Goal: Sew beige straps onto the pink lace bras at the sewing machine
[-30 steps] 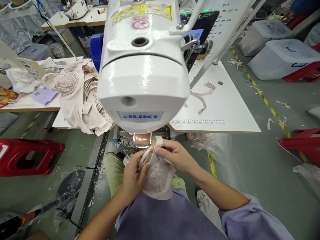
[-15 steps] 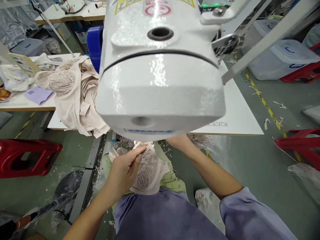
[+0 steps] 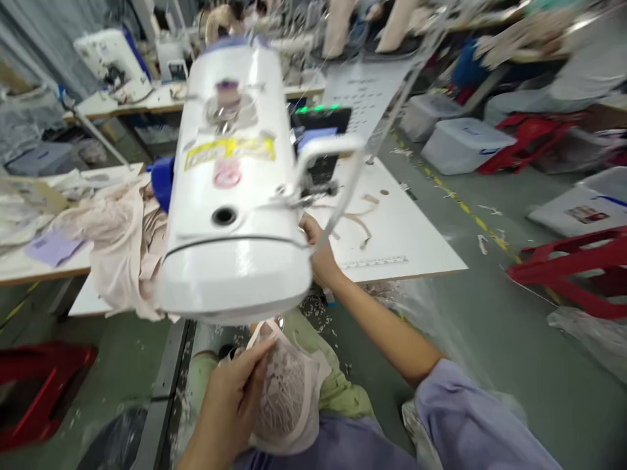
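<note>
My left hand point(image 3: 232, 398) is closed on a pale beige lace bra point(image 3: 287, 391), pinching its upper edge between thumb and fingers. The bra hangs over my lap, just below the front of a white sewing machine point(image 3: 240, 281). Its top strip runs up under the machine head, where the needle area is hidden. My right hand point(image 3: 321, 254) is beside the right flank of the machine head, above the white table. Its fingers are partly behind the machine and blurred, so whether they hold anything does not show.
Several beige bras point(image 3: 120, 241) are heaped on the left of the table, beside a purple paper point(image 3: 53, 248). Narrow beige strips point(image 3: 360, 219) lie on the white tabletop point(image 3: 411, 228) at right. Red stools point(image 3: 578, 271) and lidded plastic boxes point(image 3: 467, 145) stand on the floor.
My view has lifted and turned, showing more of the machine and room. My right hand has moved up from under the machine head to its right side. The left hand keeps its grip on the bra.
</note>
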The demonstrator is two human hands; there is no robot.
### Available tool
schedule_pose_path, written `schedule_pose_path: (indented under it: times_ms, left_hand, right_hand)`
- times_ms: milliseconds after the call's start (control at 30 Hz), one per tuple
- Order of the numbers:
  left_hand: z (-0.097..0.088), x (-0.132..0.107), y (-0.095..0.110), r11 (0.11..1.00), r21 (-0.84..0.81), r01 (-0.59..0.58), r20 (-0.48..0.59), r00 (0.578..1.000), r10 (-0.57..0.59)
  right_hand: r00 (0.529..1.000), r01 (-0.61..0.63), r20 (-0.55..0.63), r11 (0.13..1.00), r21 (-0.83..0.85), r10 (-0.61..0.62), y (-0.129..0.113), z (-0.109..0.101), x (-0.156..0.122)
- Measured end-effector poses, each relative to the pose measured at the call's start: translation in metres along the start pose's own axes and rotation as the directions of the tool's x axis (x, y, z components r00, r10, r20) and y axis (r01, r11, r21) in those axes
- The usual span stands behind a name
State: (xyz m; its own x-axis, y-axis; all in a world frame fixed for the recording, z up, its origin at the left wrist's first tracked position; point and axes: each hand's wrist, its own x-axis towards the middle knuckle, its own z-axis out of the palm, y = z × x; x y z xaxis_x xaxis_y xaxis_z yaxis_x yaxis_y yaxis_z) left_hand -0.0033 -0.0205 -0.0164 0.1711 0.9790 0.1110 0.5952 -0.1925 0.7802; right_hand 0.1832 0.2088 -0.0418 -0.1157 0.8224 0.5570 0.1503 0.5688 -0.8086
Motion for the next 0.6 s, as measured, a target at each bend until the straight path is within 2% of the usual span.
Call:
schedule_pose_path:
  times_ms: [100,233,367,500,600]
  left_hand:
    - [0.001,0.004,-0.007,0.999,0.022,-0.047,-0.015,0.999,0.048]
    - [0.003,0.005,-0.009,0.999,0.035,-0.034,-0.027,0.999,0.035]
    - [0.007,0.001,-0.003,0.999,-0.006,0.045,-0.105,0.993,-0.046]
    - [0.011,0.0,0.004,0.998,-0.04,0.054,-0.136,0.989,-0.059]
    - [0.011,-0.001,0.008,0.993,-0.046,0.111,-0.13,0.985,-0.116]
  right_hand:
    - [0.982,0.116,-0.129,0.98,-0.164,-0.137,0.01,-0.01,0.04]
    - [0.955,0.209,-0.094,0.864,-0.459,-0.281,0.022,-0.019,0.075]
    - [0.95,0.227,-0.029,0.753,-0.617,-0.31,0.027,-0.02,0.08]
    - [0.958,0.198,-0.008,0.677,-0.709,-0.288,0.024,-0.02,0.077]
    - [0.96,0.192,-0.001,0.66,-0.726,-0.28,0.021,-0.021,0.078]
